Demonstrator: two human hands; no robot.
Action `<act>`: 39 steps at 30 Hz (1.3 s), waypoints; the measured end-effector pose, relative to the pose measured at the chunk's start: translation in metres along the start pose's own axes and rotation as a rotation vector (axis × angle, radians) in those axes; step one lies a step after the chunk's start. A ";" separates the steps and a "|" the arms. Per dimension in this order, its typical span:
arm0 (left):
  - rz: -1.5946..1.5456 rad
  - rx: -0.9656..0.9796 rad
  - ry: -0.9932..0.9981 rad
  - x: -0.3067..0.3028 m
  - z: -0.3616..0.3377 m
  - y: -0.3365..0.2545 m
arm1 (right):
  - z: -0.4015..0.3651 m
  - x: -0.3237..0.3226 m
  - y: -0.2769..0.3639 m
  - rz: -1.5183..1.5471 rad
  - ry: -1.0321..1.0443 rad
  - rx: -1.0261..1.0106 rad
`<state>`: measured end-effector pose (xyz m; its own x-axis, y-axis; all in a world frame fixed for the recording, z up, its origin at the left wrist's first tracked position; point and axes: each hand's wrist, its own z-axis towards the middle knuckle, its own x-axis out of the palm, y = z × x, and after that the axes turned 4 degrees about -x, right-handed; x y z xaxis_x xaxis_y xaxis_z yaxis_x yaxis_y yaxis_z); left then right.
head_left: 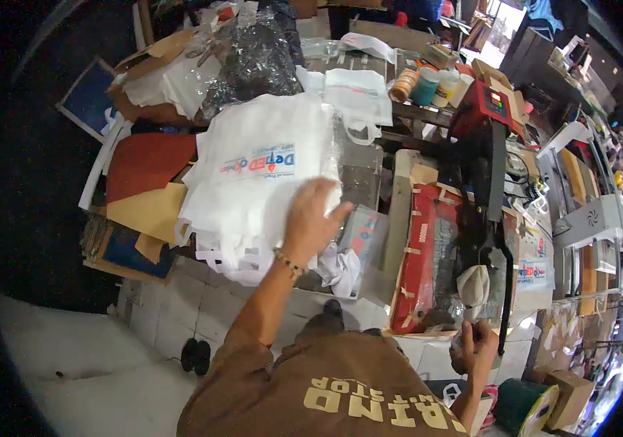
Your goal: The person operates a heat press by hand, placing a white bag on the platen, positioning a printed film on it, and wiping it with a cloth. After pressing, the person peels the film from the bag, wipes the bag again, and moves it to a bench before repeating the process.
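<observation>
My left hand [315,222] lies over the lower right edge of a stack of white printed bags [249,189], its thumb spread away from the fingers. The top bag carries blue and red lettering, and bag handles hang at the stack's near edge. To the right, my right hand [477,348] is closed with bent fingers beside the black bar of a heat press [504,291]. What it grips, if anything, I cannot make out. Just above it hangs a white cloth-wrapped part [473,285]. Under the press lies a red-edged platen [417,255].
Another white bag [359,95] lies behind the stack, near several jars [426,87]. Crumpled white material [341,269] sits beside my left hand. Black plastic [257,62] and cardboard stand at the back left. A green spool [526,408] is at the lower right.
</observation>
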<state>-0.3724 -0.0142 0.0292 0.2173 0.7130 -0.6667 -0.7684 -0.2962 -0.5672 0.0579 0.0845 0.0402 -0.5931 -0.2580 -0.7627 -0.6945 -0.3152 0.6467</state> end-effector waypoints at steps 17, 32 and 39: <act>-0.610 -0.233 0.447 0.262 -0.061 -0.198 | -0.002 -0.070 -0.049 -0.170 0.299 -0.631; -0.831 -0.496 0.316 0.250 -0.060 -0.223 | -0.001 -0.057 -0.084 -0.177 0.267 -0.981; -0.665 -0.504 0.335 0.236 -0.059 -0.230 | -0.001 -0.063 -0.088 -0.233 0.366 -0.957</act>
<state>-0.1089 0.1851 -0.0259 0.7474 0.6377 -0.1865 -0.0833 -0.1886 -0.9785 0.1568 0.1278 0.0319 -0.2158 -0.3080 -0.9266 -0.0693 -0.9417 0.3292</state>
